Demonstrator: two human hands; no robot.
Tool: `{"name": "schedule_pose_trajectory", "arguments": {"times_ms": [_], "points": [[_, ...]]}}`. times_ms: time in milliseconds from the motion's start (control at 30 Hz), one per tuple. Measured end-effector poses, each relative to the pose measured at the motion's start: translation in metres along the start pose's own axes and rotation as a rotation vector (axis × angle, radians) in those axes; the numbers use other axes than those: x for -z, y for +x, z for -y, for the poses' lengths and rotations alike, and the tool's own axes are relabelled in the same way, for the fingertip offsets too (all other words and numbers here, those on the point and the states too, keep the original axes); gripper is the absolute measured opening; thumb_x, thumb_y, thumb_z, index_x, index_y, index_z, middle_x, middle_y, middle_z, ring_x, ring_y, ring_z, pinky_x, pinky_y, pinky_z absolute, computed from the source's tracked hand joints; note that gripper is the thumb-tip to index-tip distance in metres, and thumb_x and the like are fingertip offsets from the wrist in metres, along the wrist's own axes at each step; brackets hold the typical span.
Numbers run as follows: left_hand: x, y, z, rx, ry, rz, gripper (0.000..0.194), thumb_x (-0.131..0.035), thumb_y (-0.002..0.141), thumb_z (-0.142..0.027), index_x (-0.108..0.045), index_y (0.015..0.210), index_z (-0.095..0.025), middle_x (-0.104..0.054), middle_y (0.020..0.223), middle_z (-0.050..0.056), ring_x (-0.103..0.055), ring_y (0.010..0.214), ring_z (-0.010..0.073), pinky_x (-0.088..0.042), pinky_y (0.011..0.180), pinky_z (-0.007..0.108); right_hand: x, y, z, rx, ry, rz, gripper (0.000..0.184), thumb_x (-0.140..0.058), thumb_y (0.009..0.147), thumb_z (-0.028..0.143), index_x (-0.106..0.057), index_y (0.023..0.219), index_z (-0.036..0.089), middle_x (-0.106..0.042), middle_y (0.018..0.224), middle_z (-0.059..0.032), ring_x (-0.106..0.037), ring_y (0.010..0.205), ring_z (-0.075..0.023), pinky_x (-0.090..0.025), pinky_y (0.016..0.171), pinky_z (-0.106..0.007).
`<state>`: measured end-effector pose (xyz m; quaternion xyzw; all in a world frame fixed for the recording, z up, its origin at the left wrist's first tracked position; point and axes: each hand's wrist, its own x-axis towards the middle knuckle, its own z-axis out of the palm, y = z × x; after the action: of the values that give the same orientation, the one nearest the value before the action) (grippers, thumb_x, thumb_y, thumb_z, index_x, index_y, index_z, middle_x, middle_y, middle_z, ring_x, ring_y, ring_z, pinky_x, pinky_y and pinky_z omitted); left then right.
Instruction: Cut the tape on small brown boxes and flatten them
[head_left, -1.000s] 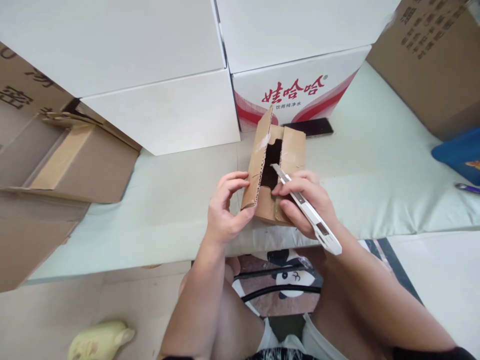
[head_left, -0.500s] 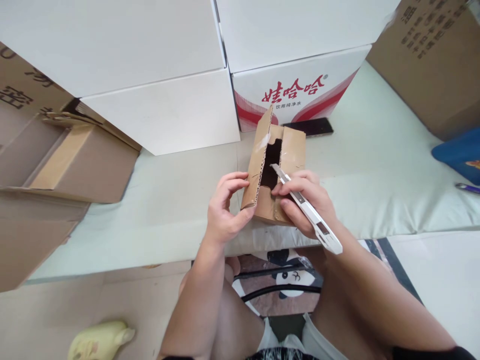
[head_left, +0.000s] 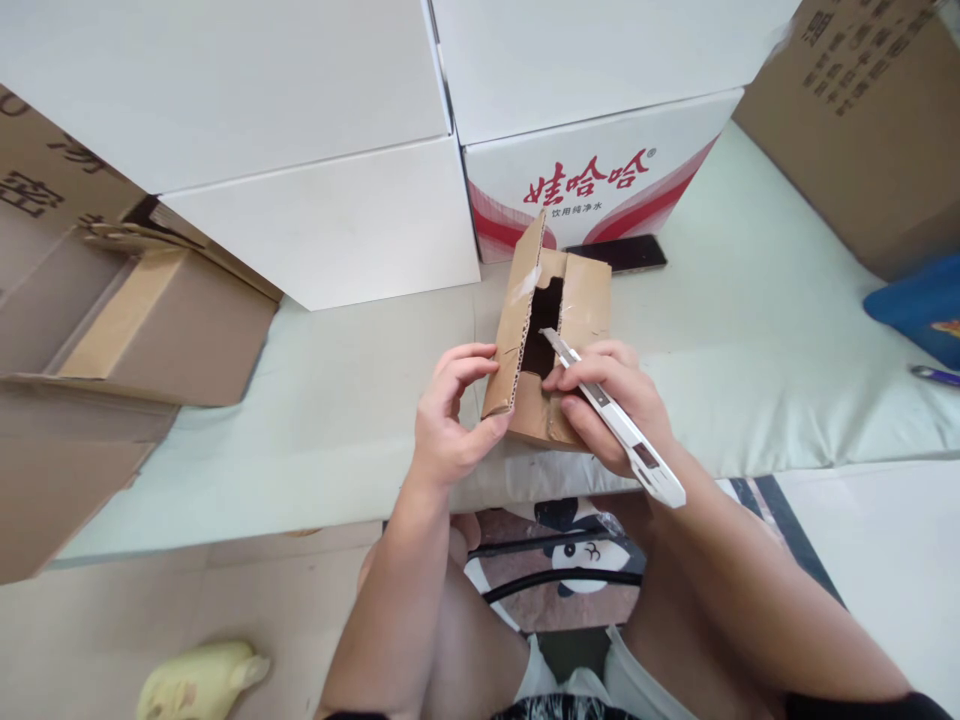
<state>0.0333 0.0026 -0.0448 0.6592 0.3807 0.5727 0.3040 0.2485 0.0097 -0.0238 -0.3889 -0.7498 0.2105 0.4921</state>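
A small brown cardboard box [head_left: 589, 295] sits in front of me with its top flaps partly raised and a dark gap between them. My left hand [head_left: 459, 415] grips the box's left flap, fingers on the outer face and thumb at its lower corner. In my right hand [head_left: 619, 395] is a white utility knife [head_left: 619, 425], held like a pen with the blade out. The blade tip is over the dark gap, and fingers of that hand rest against the right flap. What lies inside the box is too dark to make out.
White cartons [head_left: 322, 230] are stacked behind, one with red lettering. A black phone [head_left: 637, 254] lies behind the small box. Larger cardboard boxes stand left [head_left: 187, 330] and right [head_left: 862, 150]. A blue container [head_left: 919, 310] and a purple pen [head_left: 935, 376] are at the right edge.
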Motion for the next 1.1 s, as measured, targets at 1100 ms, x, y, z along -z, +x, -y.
{"name": "schedule_pose_trajectory", "arguments": {"times_ms": [1100], "points": [[-0.0014,0.0013,0.0009,-0.002,0.003,-0.009,0.035,-0.081,0.087,-0.038,-0.071,0.117,-0.026,-0.066,0.127,0.011,-0.068,0.12,0.023,-0.061,0.098,0.035,-0.0006,-0.0002,-0.0005,-0.016,0.001,0.0,0.015,-0.062,0.091,0.019,-0.071,0.096,0.03,-0.076,0.092,-0.003,-0.067,0.093,-0.0252,-0.047,0.093,-0.05]]}}
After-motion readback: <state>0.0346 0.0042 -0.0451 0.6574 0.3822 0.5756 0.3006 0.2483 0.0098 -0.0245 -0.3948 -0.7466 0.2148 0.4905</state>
